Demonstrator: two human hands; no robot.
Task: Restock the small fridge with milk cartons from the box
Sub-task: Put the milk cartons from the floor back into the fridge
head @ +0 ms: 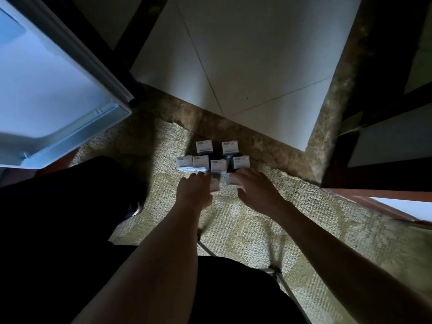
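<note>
Head view. Progress: early, by my assessment. The fridge door (58,90) stands open, far left of and beyond the fingers; no shelf and no stocked carton is in view, so the count inside cannot be confirmed. No box appears. The milk cartons (204,147) stand upright in a loose cluster at the far edge of the rug (233,230), just beyond the fingertips of both hands, with the tiled floor (257,54) further out. At least seven are off the fridge and remain to be loaded.

Left hand (194,190): arm extended forward and down, fingers (197,176) stretched and close together, tips at the near edge of the cluster. No wrap round any carton is evident. A blurred carton (215,184) sits just right of these fingers, between the hands.

Right hand (254,190): arm extended likewise, thumb splayed toward the left hand, fingers arched over the nearest carton (230,181). Motion blur prevents confirming whether they are clamped on it or merely resting.
</note>
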